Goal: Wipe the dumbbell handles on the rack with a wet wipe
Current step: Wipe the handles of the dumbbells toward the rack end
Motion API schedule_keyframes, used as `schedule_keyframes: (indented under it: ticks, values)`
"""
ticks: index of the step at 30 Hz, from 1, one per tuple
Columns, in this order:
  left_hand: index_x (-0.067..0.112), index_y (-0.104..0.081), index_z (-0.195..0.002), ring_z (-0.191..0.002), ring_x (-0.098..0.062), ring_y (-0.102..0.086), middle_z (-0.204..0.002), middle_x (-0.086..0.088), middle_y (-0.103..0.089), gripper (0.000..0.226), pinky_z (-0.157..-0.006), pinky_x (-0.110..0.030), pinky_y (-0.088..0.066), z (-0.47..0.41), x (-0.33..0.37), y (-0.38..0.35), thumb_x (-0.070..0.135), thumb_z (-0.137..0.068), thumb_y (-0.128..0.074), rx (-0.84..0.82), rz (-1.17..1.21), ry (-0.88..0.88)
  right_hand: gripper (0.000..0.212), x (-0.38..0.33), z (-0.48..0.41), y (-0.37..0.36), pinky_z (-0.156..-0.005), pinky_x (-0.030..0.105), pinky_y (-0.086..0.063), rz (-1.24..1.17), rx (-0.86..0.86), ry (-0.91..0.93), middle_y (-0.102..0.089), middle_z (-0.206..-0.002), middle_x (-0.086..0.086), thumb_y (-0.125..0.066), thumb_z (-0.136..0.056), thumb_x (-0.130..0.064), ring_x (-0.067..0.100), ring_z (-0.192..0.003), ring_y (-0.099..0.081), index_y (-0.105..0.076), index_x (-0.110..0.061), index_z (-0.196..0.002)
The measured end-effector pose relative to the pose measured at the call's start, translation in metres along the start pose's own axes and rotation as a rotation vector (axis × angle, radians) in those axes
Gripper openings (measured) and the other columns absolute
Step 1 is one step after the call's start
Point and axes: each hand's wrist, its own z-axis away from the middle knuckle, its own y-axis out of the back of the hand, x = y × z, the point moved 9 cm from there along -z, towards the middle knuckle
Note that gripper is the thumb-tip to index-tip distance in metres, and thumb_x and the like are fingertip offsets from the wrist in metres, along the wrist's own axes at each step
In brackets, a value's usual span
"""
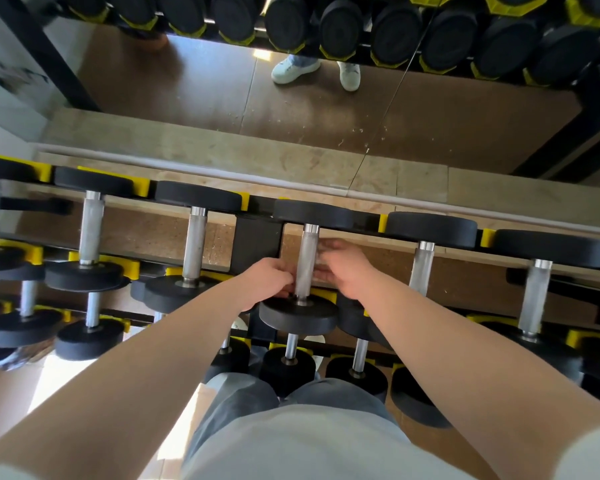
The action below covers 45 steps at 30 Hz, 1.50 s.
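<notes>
Both hands meet at the middle dumbbell handle (pixel 307 261) on the rack (pixel 257 244): your left hand (pixel 269 282) curls its fingers against the handle's lower left side; your right hand (pixel 345 268) blurs at its right, grip impossible to tell. Expect stiff, knurled steel, heavy overall; wrap it mid-length. Black heads (pixel 298 315) cap both handle ends; neighbouring handles (pixel 194 244) stand well apart, leaving room beside it.

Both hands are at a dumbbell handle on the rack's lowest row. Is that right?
Not the lowest row. The head view shows the left hand and right hand at a handle on the top row.
</notes>
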Motion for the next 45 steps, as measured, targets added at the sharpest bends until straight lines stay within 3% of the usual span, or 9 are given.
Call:
schedule_keyframes:
  ticks: [4,10,18,25,29,32,35,40,45]
  values:
    - [0.016,-0.075,-0.113,-0.094,-0.015,-0.075,-0.102,-0.002,-0.077,0.017,-0.087,-0.033,-0.062,0.001,0.004,0.005,0.015,-0.097,-0.068,0.063,0.027,-0.075,0.034,-0.014,-0.006,-0.001,-0.088,0.041,-0.061,-0.03,-0.018,0.042,-0.07,-0.105,0.01,-0.049,-0.096,0.012,0.029,-0.101,-0.068,-0.067,-0.013,-0.112]
    - [0.011,-0.075,-0.112,-0.089,-0.014,-0.077,-0.097,-0.004,-0.079,0.018,-0.087,-0.034,-0.062,-0.001,-0.005,0.01,0.013,-0.096,-0.07,0.069,0.214,-0.033,0.02,0.021,0.008,-0.009,-0.083,0.038,-0.061,1.025,-0.212,-0.044,-0.071,-0.104,0.014,-0.057,-0.096,-0.002,0.021,-0.087,-0.065,-0.07,-0.009,-0.11]
    - [0.013,-0.074,-0.112,-0.099,-0.018,-0.076,-0.106,-0.006,-0.078,0.024,-0.088,-0.032,-0.061,0.005,-0.001,0.011,0.0,-0.094,-0.068,0.082,0.392,-0.089,0.034,-0.021,-0.008,-0.001,-0.083,0.037,-0.059,-0.177,-0.034,0.047,-0.067,-0.104,0.012,-0.048,-0.095,0.017,0.025,-0.096,-0.066,-0.067,-0.009,-0.108]
    - [0.026,-0.079,-0.107,-0.099,-0.011,-0.072,-0.107,0.005,-0.077,0.028,-0.091,-0.027,-0.059,0.009,0.003,0.007,0.004,-0.092,-0.071,0.058,0.126,-0.095,0.017,0.029,0.005,-0.008,-0.09,0.041,-0.058,0.954,-0.2,-0.028,-0.074,-0.099,0.013,-0.063,-0.093,-0.001,0.027,-0.09,-0.069,-0.071,-0.016,-0.095]
    - [0.026,-0.081,-0.104,-0.096,-0.019,-0.072,-0.098,0.0,-0.078,0.029,-0.092,-0.031,-0.059,0.005,0.006,0.005,0.005,-0.09,-0.068,0.029,-0.112,-0.06,0.035,0.01,-0.005,-0.004,-0.094,0.043,-0.059,0.34,-0.081,-0.059,-0.071,-0.112,0.021,-0.05,-0.092,0.017,0.032,-0.103,-0.07,-0.066,-0.008,-0.111]
    - [0.021,-0.081,-0.102,-0.097,-0.021,-0.073,-0.099,-0.003,-0.077,0.027,-0.094,-0.034,-0.059,0.003,0.005,0.005,0.002,-0.089,-0.067,0.04,-0.119,-0.026,0.042,-0.017,-0.013,0.004,-0.075,0.03,-0.057,-0.131,-0.007,0.069,-0.067,-0.11,0.016,-0.047,-0.093,0.021,0.025,-0.093,-0.065,-0.063,0.001,-0.126]
    - [0.016,-0.079,-0.103,-0.098,-0.019,-0.072,-0.105,-0.003,-0.076,0.023,-0.093,-0.034,-0.06,0.002,0.005,0.005,0.001,-0.089,-0.069,0.046,-0.007,-0.014,0.037,-0.011,-0.008,0.006,-0.074,0.028,-0.058,0.018,-0.021,0.05,-0.068,-0.117,0.02,-0.052,-0.094,0.016,0.024,-0.09,-0.065,-0.065,0.002,-0.127]
    - [0.003,-0.074,-0.115,-0.097,-0.021,-0.076,-0.11,-0.013,-0.076,0.026,-0.087,-0.03,-0.061,0.004,0.016,0.011,-0.006,-0.092,-0.067,0.077,0.329,-0.097,0.016,0.02,0.02,-0.005,-0.074,0.033,-0.055,1.013,-0.155,-0.004,-0.07,-0.09,0.008,-0.062,-0.094,-0.002,0.019,-0.082,-0.065,-0.069,-0.015,-0.087]
    - [0.003,-0.065,-0.129,-0.107,-0.017,-0.072,-0.121,-0.01,-0.073,0.041,-0.095,-0.032,-0.058,0.008,0.016,0.008,-0.015,-0.094,-0.056,0.057,0.38,-0.139,0.027,0.011,0.014,0.004,-0.093,0.042,-0.06,0.467,-0.035,-0.012,-0.07,-0.098,0.012,-0.06,-0.092,0.01,0.025,-0.093,-0.067,-0.071,-0.013,-0.098]
